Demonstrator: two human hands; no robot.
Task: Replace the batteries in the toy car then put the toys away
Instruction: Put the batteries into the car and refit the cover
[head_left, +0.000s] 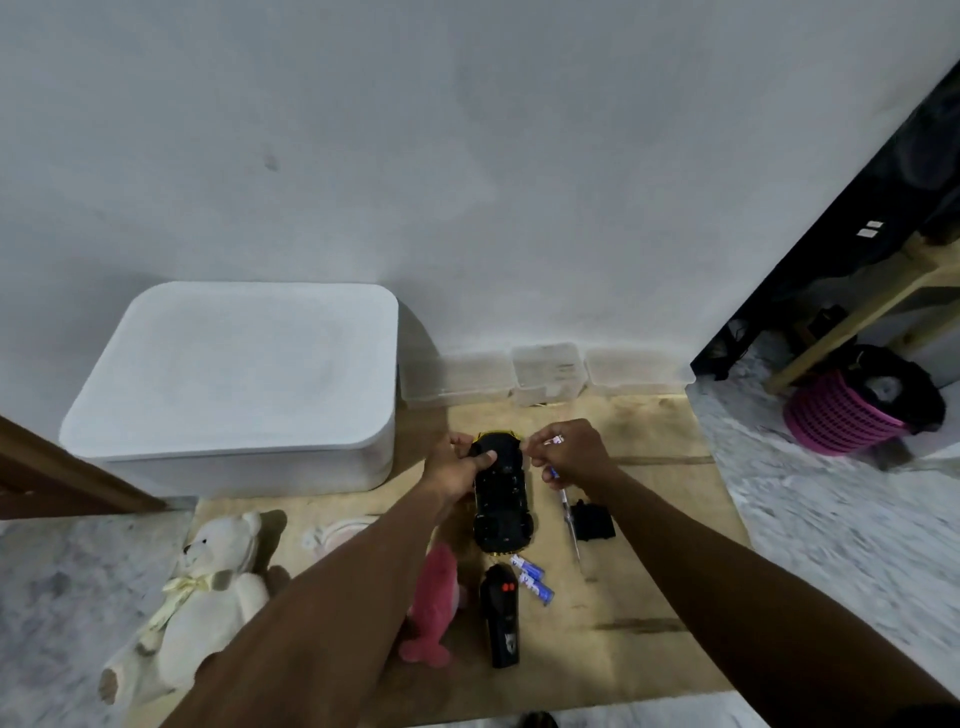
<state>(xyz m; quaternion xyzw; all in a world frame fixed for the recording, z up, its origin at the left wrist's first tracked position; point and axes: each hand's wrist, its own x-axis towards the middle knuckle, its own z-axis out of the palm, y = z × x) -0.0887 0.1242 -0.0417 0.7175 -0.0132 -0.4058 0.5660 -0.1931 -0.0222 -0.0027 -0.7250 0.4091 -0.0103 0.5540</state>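
Observation:
The black toy car with yellow trim lies upside down on a brown mat. My left hand grips its far end, thumb on the underside. My right hand hovers just right of the car and pinches a small battery; another blue-and-white end shows under its palm. Two blue-and-white batteries lie near the car's near end. A black battery cover and a screwdriver rest to the car's right. A black remote control lies nearer to me.
A large white lidded bin stands at the left against the wall. A cream teddy bear and a pink plush toy lie by my left arm. Small clear boxes line the wall. A pink basket is at the right.

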